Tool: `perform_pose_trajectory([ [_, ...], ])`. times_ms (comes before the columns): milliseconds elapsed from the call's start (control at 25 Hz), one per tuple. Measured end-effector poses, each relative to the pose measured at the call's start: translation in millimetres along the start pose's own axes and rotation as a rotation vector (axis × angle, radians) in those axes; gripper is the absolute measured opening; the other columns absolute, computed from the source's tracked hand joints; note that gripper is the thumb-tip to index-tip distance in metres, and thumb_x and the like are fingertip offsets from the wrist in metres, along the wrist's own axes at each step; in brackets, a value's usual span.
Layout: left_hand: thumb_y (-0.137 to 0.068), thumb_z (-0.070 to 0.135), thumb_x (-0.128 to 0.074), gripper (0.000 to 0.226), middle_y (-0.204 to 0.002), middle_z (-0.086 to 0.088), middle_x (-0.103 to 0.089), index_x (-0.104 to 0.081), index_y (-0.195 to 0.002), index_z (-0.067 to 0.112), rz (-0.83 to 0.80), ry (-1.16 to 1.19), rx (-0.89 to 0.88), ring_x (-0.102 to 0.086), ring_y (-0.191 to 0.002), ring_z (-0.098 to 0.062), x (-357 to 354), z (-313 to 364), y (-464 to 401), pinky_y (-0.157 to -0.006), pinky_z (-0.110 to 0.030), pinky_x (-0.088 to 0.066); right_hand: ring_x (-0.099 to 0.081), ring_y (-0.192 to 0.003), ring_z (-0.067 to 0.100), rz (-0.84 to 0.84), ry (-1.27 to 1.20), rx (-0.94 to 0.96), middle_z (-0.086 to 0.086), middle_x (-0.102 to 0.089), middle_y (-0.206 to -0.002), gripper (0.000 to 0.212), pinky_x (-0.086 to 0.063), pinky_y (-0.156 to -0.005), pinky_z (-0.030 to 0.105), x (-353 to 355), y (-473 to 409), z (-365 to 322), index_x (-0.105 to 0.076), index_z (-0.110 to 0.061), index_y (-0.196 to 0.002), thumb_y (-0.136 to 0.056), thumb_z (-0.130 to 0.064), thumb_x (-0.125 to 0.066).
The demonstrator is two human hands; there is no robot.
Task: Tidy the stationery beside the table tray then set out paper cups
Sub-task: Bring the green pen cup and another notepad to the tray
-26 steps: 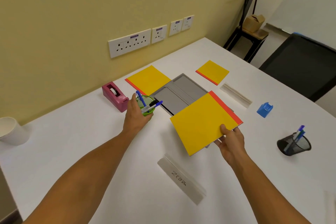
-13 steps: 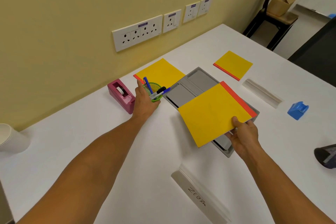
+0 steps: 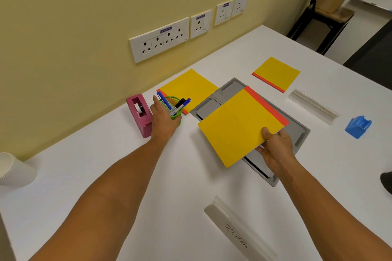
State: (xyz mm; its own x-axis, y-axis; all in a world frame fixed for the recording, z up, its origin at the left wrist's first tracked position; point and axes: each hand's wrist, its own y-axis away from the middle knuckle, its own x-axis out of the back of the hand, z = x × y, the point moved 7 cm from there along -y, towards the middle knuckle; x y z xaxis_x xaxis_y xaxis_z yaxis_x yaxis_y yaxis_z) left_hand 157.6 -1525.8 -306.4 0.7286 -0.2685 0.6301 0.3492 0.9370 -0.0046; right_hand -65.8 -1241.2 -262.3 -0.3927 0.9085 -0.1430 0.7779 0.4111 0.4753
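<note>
A single head-worn wide-angle camera looks forward and steeply down over the white table (image 3: 212, 186) from the person's own position, close enough that both forearms enter from the lower edge. It faces the yellow wall (image 3: 84, 27) filling the upper left; the room opens at upper right.

My held notepad (image 3: 239, 125) covers most of the grey tray (image 3: 301, 133). Beside the tray, my left hand (image 3: 164, 121) hides the green pen cup's (image 3: 177, 115) near wall.
</note>
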Motion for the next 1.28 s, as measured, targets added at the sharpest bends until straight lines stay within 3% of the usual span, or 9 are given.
perform_pose_trajectory([
  [120, -0.082, 0.027, -0.08, 0.115, -0.157, -0.026, -0.016, 0.005, -0.154, -0.001, 0.005, -0.097, -0.047, -0.021, -0.148, -0.038, 0.0, 2.9, 8.3, -0.116, -0.044, -0.036, -0.065, -0.102, 0.023, -0.015, 0.094, 0.041, -0.002, -0.065, -0.117, 0.03, -0.056, -0.078, 0.046, -2.6, -2.3, -6.2, -0.053, -0.028, -0.13, -0.105, -0.013, -0.049],
  [200, -0.083, 0.029, -0.077, 0.111, -0.16, -0.028, -0.007, 0.003, -0.153, -0.004, 0.125, -0.225, -0.18, -0.009, -0.15, -0.042, -1.6, 10.2, 28.3, -0.118, -0.051, -0.03, -0.065, -0.098, 0.018, -0.022, 0.181, 0.091, -0.003, -0.065, -0.116, 0.025, -0.055, -0.072, 0.04, -5.2, -4.4, -14.3, -0.053, -0.03, -0.126, -0.105, -0.017, -0.05],
  [320, -0.089, 0.036, -0.066, 0.092, -0.157, -0.021, -0.018, -0.01, -0.154, 0.001, 0.235, -0.089, -0.408, -0.023, -0.146, -0.036, -21.2, 18.7, 80.8, -0.118, -0.044, -0.027, -0.063, -0.103, 0.019, -0.056, 0.328, 0.175, -0.003, -0.061, -0.124, 0.024, -0.053, -0.083, 0.042, -11.7, -9.1, -28.2, -0.05, -0.03, -0.126, -0.104, -0.021, -0.051],
  [480, -0.091, 0.035, -0.069, 0.077, -0.148, -0.006, -0.038, -0.025, -0.151, 0.021, -0.083, 0.388, -0.201, -0.044, -0.131, -0.018, -59.9, 18.8, 103.7, -0.099, -0.033, -0.048, -0.063, -0.106, 0.02, -0.231, 0.584, 0.295, -0.005, -0.061, -0.122, 0.028, -0.052, -0.091, 0.044, -31.5, -12.4, -43.7, -0.048, -0.032, -0.132, -0.104, -0.025, -0.049],
  [680, -0.076, 0.045, -0.074, 0.087, -0.134, 0.006, -0.05, -0.032, -0.15, 0.023, -0.274, 0.561, -0.054, -0.058, -0.114, -0.008, -71.1, 29.0, 87.4, -0.076, -0.014, -0.054, -0.064, -0.111, 0.026, -0.526, 0.913, 0.376, 0.002, -0.066, -0.122, 0.026, -0.053, -0.096, 0.049, -60.6, -25.9, -59.2, -0.055, -0.021, -0.13, -0.106, -0.018, -0.048],
  [880, -0.089, 0.037, -0.07, 0.043, -0.112, -0.007, -0.071, -0.061, -0.127, 0.017, -0.478, 0.372, -0.149, -0.069, -0.101, -0.023, -83.9, 39.3, 74.8, -0.09, -0.044, -0.058, -0.062, -0.112, 0.026, -0.691, 1.284, 0.5, -0.004, -0.064, -0.121, 0.026, -0.051, -0.092, 0.04, -91.2, -27.1, -59.8, -0.057, -0.026, -0.129, -0.104, -0.02, -0.051],
  [1000, -0.094, 0.031, -0.066, 0.033, -0.111, -0.005, -0.071, -0.063, -0.123, 0.014, -0.52, 0.264, -0.148, -0.068, -0.098, -0.022, -91.9, 42.8, 69.7, -0.089, -0.04, -0.057, -0.056, -0.124, 0.028, -0.549, 1.294, 0.607, 0.003, -0.059, -0.138, 0.043, -0.048, -0.098, 0.041, -89.5, -34.0, -59.1, -0.048, -0.026, -0.145, -0.103, -0.02, -0.054],
  [1120, -0.096, 0.027, -0.064, 0.023, -0.098, -0.007, -0.069, -0.063, -0.113, 0.011, -0.404, 0.256, -0.094, -0.064, -0.088, -0.022, -94.5, 43.8, 63.6, -0.078, -0.034, -0.053, -0.044, -0.138, 0.029, -0.22, 1.277, 0.741, 0.008, -0.043, -0.154, 0.059, -0.038, -0.112, 0.048, -53.7, -38.8, -51.5, -0.029, -0.024, -0.156, -0.102, -0.019, -0.053],
  [1280, -0.101, 0.02, -0.055, 0.008, -0.079, 0.001, -0.051, -0.053, -0.098, 0.013, -0.223, 0.391, 0.115, -0.049, -0.073, -0.017, -98.8, 42.0, 56.3, -0.057, -0.019, -0.04, -0.035, -0.142, 0.035, 0.075, 1.242, 0.604, 0.017, -0.035, -0.156, 0.065, -0.033, -0.117, 0.048, 31.8, -39.3, 7.2, -0.023, -0.009, -0.156, -0.101, -0.022, -0.053],
])
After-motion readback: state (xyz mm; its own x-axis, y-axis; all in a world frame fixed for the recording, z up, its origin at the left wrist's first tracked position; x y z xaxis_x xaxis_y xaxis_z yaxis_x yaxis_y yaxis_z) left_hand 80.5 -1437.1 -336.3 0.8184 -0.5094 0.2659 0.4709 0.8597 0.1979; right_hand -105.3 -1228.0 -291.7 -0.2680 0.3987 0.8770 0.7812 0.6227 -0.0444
